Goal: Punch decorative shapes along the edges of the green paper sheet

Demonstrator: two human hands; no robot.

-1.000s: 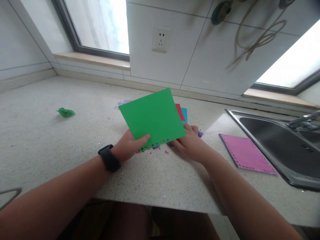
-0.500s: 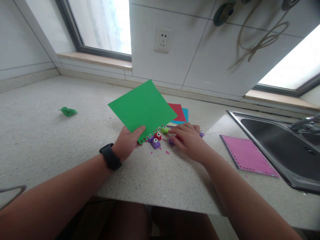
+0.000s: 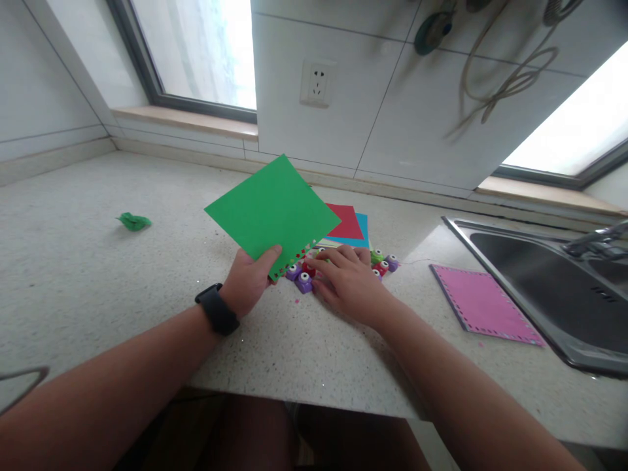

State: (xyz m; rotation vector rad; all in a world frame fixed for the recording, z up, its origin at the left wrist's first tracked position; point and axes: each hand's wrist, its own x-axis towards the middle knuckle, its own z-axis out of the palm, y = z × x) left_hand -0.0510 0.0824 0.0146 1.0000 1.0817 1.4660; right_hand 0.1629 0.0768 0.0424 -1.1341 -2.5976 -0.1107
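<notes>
My left hand (image 3: 250,281), with a black watch on the wrist, pinches the lower corner of a green paper sheet (image 3: 272,209) and holds it tilted above the counter. Small shapes are punched along the sheet's near right edge. My right hand (image 3: 348,284) lies flat on the counter among several small craft punches, its fingers spread over them. A purple punch (image 3: 304,281) sits just left of the fingertips; green and purple punches (image 3: 385,260) stand behind the hand. What lies under the palm is hidden.
Red and blue sheets (image 3: 350,224) lie behind the punches. A pink sheet with a punched border (image 3: 483,304) lies right, beside the steel sink (image 3: 549,281). A crumpled green scrap (image 3: 132,222) sits far left. Paper bits dot the speckled counter (image 3: 98,281).
The green sheet has swung left and up, held by my left hand alone. My right hand let go of it and slid left onto the punches, which are now uncovered.
</notes>
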